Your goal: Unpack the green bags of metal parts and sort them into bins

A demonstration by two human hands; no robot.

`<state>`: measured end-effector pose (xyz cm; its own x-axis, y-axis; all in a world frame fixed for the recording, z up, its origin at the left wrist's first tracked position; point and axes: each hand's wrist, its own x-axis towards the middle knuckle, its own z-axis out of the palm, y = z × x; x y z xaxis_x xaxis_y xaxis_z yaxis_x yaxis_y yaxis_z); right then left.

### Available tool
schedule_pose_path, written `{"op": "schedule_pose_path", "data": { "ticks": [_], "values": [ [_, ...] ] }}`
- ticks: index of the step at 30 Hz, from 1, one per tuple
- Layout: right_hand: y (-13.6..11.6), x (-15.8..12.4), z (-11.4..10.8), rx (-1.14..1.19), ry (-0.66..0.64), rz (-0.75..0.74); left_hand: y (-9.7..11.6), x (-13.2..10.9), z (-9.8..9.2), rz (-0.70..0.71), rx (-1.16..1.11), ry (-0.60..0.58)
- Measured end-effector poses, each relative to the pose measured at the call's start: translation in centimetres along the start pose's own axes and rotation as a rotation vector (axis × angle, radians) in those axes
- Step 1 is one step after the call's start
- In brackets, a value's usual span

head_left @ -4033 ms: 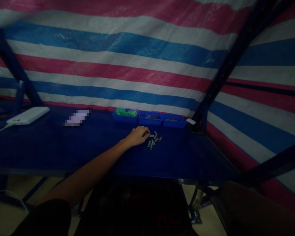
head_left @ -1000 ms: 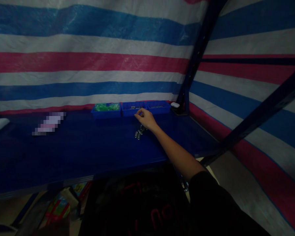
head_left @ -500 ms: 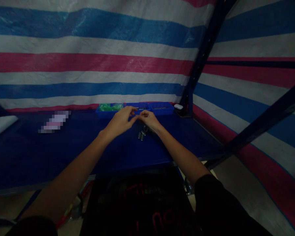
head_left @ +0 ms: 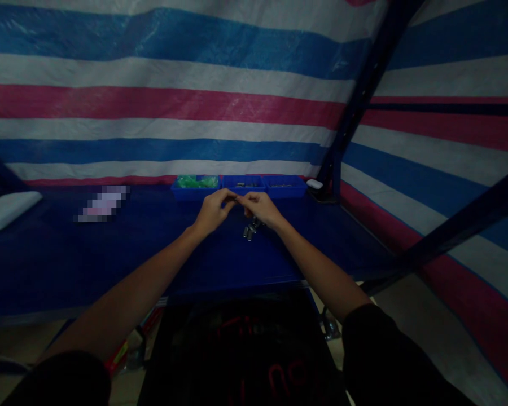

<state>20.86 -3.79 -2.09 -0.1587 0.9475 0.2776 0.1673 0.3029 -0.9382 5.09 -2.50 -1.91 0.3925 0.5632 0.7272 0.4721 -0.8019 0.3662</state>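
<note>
My left hand (head_left: 213, 208) and my right hand (head_left: 260, 207) meet fingertip to fingertip above the dark blue table (head_left: 110, 248), both pinched on a tiny part too small to name. Just below my right hand lies a small heap of silvery metal cylinders (head_left: 250, 229). Behind the hands stand three small blue trays in a row: the left tray (head_left: 195, 185) holds green pieces, the middle tray (head_left: 244, 184) small metal parts, and the right tray (head_left: 284, 184) contents that I cannot make out.
A white flat device (head_left: 8, 207) lies at the table's left edge, a blurred pink patch (head_left: 102, 203) beside it. A small white object (head_left: 314, 184) sits by the dark metal upright (head_left: 355, 107). A striped tarpaulin (head_left: 161, 107) closes the back and right.
One second ago only my right hand was out over the heap; my left hand then came in to meet it. Since half a second ago the pinched hands have barely moved.
</note>
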Motion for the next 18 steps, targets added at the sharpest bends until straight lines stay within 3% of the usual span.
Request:
{"op": "schedule_pose_path", "data": {
  "ticks": [3,9,14,18],
  "values": [
    [0.12,-0.36,-0.24,-0.117,-0.037,-0.064,-0.19,-0.54,-0.06,0.016,0.006,-0.046],
    [-0.27,-0.80,-0.75,-0.128,-0.098,0.019,-0.33,-0.92,0.18,0.096,0.032,-0.096],
    [-0.22,-0.39,-0.29,-0.140,-0.013,0.058,0.09,-0.43,0.26,0.052,0.034,-0.095],
    [-0.06,-0.33,-0.19,-0.374,0.073,-0.126,-0.24,-0.22,0.72,-0.083,0.037,-0.105]
  ]
}}
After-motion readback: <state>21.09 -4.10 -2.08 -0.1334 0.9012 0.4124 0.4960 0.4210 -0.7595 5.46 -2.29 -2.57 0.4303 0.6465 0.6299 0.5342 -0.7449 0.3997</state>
